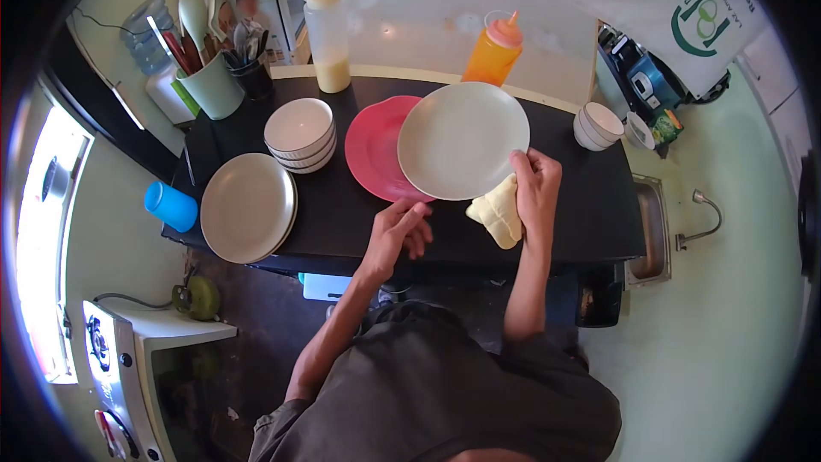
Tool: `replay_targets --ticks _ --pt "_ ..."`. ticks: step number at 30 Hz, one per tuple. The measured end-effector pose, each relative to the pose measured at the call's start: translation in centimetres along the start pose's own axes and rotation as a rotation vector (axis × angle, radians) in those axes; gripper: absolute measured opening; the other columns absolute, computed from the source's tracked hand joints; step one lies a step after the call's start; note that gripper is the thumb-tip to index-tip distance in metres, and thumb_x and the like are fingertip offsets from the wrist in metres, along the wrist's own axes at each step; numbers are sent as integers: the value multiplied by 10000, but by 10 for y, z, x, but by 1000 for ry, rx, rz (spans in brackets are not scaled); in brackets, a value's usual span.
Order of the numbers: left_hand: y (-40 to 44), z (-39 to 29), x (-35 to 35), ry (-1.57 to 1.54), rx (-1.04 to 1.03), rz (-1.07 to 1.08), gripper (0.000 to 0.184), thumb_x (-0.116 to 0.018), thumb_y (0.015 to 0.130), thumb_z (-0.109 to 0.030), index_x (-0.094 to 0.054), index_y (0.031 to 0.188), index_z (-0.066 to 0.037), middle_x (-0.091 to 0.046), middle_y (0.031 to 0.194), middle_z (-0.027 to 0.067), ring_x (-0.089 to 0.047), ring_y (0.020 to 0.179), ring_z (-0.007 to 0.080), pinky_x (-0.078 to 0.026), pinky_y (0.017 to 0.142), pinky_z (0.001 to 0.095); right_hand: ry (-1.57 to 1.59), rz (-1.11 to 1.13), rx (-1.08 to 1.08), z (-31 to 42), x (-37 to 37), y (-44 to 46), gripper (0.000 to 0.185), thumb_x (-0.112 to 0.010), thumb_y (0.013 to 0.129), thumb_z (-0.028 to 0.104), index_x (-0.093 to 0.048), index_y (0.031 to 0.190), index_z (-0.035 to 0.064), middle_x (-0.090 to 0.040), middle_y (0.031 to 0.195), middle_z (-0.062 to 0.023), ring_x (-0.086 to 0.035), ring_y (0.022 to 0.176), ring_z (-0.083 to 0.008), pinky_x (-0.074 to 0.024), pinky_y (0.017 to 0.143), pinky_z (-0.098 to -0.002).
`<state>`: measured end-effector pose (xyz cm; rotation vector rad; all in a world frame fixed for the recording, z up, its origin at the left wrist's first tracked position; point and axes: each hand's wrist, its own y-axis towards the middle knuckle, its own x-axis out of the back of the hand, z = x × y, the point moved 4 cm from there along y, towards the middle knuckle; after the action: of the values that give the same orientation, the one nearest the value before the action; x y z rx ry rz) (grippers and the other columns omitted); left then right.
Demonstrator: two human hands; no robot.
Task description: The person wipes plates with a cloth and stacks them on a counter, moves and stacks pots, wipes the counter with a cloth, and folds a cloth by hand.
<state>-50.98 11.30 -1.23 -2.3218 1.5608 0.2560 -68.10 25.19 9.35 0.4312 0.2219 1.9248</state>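
pale, round plate (463,141) | smooth, glossy face | right of hands (537,184) grips rim

Loose, dark grey-brown shirt (440,385) with wide, short sleeves (543,364) above slim, bare forearms (528,291)

Right hand (536,192): grips the pale plate (464,141) by its edge and a yellow cloth (497,212), right of center.
Left hand (399,238): hovers near the pink plate (373,150), center.
Bowls: one stack (300,136) upper left of center, another (597,127) upper right.
Stacked plates (248,208): left, beside a blue cup (172,206).
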Motion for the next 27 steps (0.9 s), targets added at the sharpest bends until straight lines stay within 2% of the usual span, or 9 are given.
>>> replay_targets --ticks 3,4,8,12,17,19,21,23,27 --pt "15 -9 -26 -413 -97 171 507 -433 1031 -467 -516 1224 -5 -626 1037 138 -622 855 167 -504 653 297 186 -72 -119 -11 -3 -24 268 -562 934 123 -624 795 -96 -581 664 8 -434 599 -30 -355 540 -242" --pt "21 -7 -24 -376 -102 244 572 -395 1034 -491 -429 1336 -6 -564 1246 144 -574 1118 227 -498 887 382 220 -91 -132 -13 -5 -31 266 -563 937 126 -626 804 -96 -581 669 7 -439 606 -28 -359 545 -241" --pt "26 -18 -45 -635 -170 163 554 -401 1048 -408 -360 1420 -1 -509 1382 158 -496 1285 297 -362 1102 459 246 -123 -186 -21 -15 -60 270 -562 950 140 -636 832 -92 -596 705 3 -471 643 -31 -390 587 -240" --pt "24 -20 -45 -761 -152 30 455 -473 1019 -262 -416 1387 -1 -541 1349 143 -529 1249 267 -408 1064 436 263 -94 -220 -19 -22 -80 290 -573 984 191 -648 890 -73 -600 738 10 -473 667 -35 -392 609 -236" --pt "7 -6 -32 -628 -161 -90 405 -471 1011 -263 -495 1323 -7 -613 1260 108 -599 1156 226 -478 981 388 276 38 -239 -35 5 -134 350 -551 1015 290 -614 808 15 -534 687 38 -450 616 -34 -353 563 -218" --pt "-12 -5 -26 -591 -176 -106 393 -477 1010 -260 -500 1318 -17 -620 1240 87 -603 1138 204 -483 959 379 457 44 -495 -48 17 -169 416 -499 1011 426 -603 792 87 -543 662 6 -541 591 -89 -425 539 -251" --pt "-34 -5 -19 -585 -153 -112 415 -482 1011 -309 -511 1309 -21 -625 1223 89 -620 1103 206 -503 920 366 949 -3 -749 -62 26 -211 482 -480 981 522 -624 857 79 -593 688 -25 -615 627 -158 -501 576 -292" --pt "-56 7 -4 -572 -121 -125 433 -485 1010 -334 -513 1311 -24 -627 1219 96 -631 1081 211 -513 900 361 1195 3 -869 -72 42 -251 601 -501 914 607 -652 1022 36 -691 864 -107 -687 778 -251 -575 730 -369" --pt "-123 12 6 -539 -105 -155 467 -500 1005 -366 -515 1320 -20 -630 1222 108 -638 1089 220 -526 913 360 1234 -212 -705 -58 67 -302 740 -499 909 634 -578 1237 -24 -643 1194 -165 -634 1087 -302 -504 965 -410"
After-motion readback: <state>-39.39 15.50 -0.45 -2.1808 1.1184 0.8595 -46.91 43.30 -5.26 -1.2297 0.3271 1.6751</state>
